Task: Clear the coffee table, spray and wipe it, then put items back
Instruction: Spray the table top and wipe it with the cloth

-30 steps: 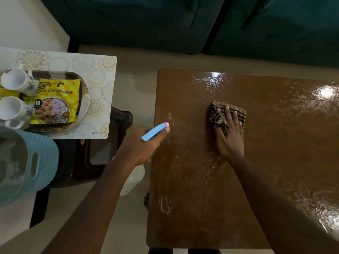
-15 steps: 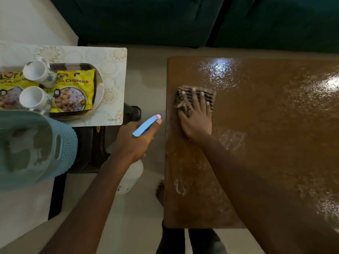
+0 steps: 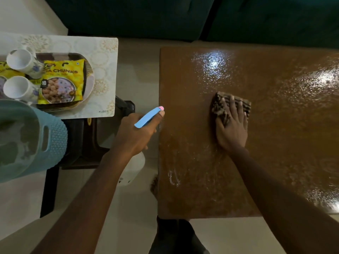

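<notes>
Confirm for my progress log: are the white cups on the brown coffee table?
No, both white cups sit in the tray off to its left, while the coffee table holds only the cloth under the right hand.

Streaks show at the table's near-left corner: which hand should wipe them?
Right. The right hand lies flat on the cloth, on the table and nearer the streaks; the left hand grips the spray bottle off the table's edge.
</notes>
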### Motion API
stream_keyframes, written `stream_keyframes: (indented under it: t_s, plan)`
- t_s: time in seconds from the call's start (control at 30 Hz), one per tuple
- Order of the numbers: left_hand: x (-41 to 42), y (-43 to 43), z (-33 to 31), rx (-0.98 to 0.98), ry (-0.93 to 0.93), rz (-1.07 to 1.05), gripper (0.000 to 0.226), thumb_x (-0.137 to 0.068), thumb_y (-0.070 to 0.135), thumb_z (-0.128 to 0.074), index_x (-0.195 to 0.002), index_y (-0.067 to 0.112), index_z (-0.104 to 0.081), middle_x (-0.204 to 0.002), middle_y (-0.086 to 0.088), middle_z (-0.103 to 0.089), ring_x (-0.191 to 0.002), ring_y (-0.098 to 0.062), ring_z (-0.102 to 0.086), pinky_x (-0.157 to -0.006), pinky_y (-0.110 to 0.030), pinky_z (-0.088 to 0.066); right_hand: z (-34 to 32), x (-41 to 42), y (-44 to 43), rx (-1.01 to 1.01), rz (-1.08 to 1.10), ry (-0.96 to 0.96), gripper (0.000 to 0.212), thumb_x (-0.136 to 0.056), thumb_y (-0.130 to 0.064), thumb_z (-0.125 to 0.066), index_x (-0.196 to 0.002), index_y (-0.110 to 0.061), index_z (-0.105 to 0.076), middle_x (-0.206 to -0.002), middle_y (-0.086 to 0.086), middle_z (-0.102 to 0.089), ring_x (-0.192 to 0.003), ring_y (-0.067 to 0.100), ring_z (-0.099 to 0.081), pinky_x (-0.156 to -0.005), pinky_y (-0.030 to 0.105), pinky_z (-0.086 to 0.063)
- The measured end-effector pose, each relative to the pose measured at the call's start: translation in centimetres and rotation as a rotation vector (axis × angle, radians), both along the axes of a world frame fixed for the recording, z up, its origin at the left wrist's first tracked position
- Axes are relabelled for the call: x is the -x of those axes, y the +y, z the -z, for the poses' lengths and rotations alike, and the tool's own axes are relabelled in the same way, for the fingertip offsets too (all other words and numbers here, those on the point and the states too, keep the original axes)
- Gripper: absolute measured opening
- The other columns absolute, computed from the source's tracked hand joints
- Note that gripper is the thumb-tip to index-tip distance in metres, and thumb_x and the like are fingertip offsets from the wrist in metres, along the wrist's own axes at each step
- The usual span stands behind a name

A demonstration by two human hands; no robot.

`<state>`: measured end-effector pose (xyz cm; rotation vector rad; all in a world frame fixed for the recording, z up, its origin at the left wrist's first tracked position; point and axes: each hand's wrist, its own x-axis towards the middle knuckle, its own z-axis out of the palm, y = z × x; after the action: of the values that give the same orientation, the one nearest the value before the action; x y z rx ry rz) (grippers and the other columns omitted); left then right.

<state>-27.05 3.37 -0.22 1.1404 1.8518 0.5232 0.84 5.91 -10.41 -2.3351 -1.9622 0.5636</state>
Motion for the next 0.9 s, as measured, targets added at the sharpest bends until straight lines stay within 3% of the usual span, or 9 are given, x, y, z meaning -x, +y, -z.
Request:
stream_keyframes:
  t_s: [0.07, 0.13, 0.3, 0.37, 0.57, 0.77, 0.9]
  plan:
    - [-0.2, -0.2, 0.0, -0.012, -0.001, 0.001, 0.044, -0.085, 0.062, -0.055, -0.069, 0.022, -0.061, -0.071, -0.007, -0.067, -0.044, -0.012, -0.057, -0.041, -0.013, -0.044, 0.2, 2.5, 1.9, -0.008, 0.145, 0.004, 0.065, -0.098, -0.052, -0.03, -0.157, -0.04, -0.004, -0.167, -0.009, 0.004, -0.153, 0.017, 0.009, -0.123, 0.041, 0.004]
    - [-0.3, -0.4, -0.1, -0.024, -0.007, -0.001, 0.043, -0.086, 0.06, -0.056, -0.068, 0.022, -0.06, -0.071, -0.007, -0.067, -0.044, -0.011, -0.057, -0.041, -0.012, -0.044, 0.2, 5.4, 3.3, 0.014, 0.145, 0.025, 0.065, -0.1, -0.052, -0.031, -0.158, -0.038, -0.004, -0.167, -0.005, 0.006, -0.153, 0.02, 0.011, -0.123, 0.041, 0.007]
    - [-0.3, -1.3, -0.3, -0.04, -0.02, -0.021, 0.048, -0.086, 0.062, -0.056, -0.064, 0.019, -0.06, -0.069, -0.008, -0.067, -0.042, -0.014, -0.056, -0.045, -0.022, -0.051, 0.4, 9.5, 1.4, -0.01, -0.443, 0.04, 0.069, -0.092, -0.062, -0.013, -0.157, -0.04, -0.006, -0.167, -0.007, 0.004, -0.153, 0.021, 0.009, -0.123, 0.04, 0.004]
    - [-0.3, -1.7, -0.2, -0.017, -0.009, -0.037, 0.048, -0.085, 0.063, -0.055, -0.064, 0.02, -0.06, -0.069, -0.007, -0.067, -0.042, -0.013, -0.056, -0.045, -0.022, -0.049, 0.4, 9.3, 0.7, 0.007, -0.561, 0.038, 0.07, -0.09, -0.064, -0.009, -0.157, -0.042, -0.005, -0.167, -0.009, 0.003, -0.153, 0.018, 0.01, -0.124, 0.039, 0.005]
    - [0.4, -1.3, 0.1, -0.01, 0.01, -0.076, 0.052, -0.084, 0.066, -0.054, -0.062, 0.02, -0.06, -0.065, -0.004, -0.065, -0.043, -0.012, -0.056, -0.044, -0.019, -0.047, 0.7, 10.3, 4.0, 0.009, -0.549, 0.06, 0.062, -0.099, -0.057, -0.026, -0.156, -0.045, -0.005, -0.167, -0.009, 0.002, -0.153, 0.019, 0.01, -0.124, 0.045, 0.001]
    - [1.1, -0.3, 0.3, -0.047, 0.001, -0.079, 0.051, -0.085, 0.065, -0.054, -0.061, 0.021, -0.059, -0.067, -0.005, -0.067, -0.04, -0.011, -0.055, -0.047, -0.023, -0.049, 0.6, 13.1, 8.7, 0.021, -0.51, 0.063, 0.062, -0.101, -0.056, -0.029, -0.157, -0.043, -0.005, -0.167, -0.006, 0.004, -0.153, 0.022, 0.011, -0.123, 0.047, 0.003]
    - [0.7, -0.2, 0.2, -0.029, 0.004, -0.052, 0.052, -0.085, 0.065, -0.054, -0.06, 0.02, -0.059, -0.065, -0.007, -0.065, -0.04, -0.012, -0.054, -0.046, -0.022, -0.048, 0.2, 9.8, 5.8, 0.01, -0.742, 0.111, 0.06, -0.098, -0.055, -0.029, -0.155, -0.045, -0.011, -0.167, -0.01, -0.003, -0.153, 0.016, 0.006, -0.124, 0.044, 0.001]
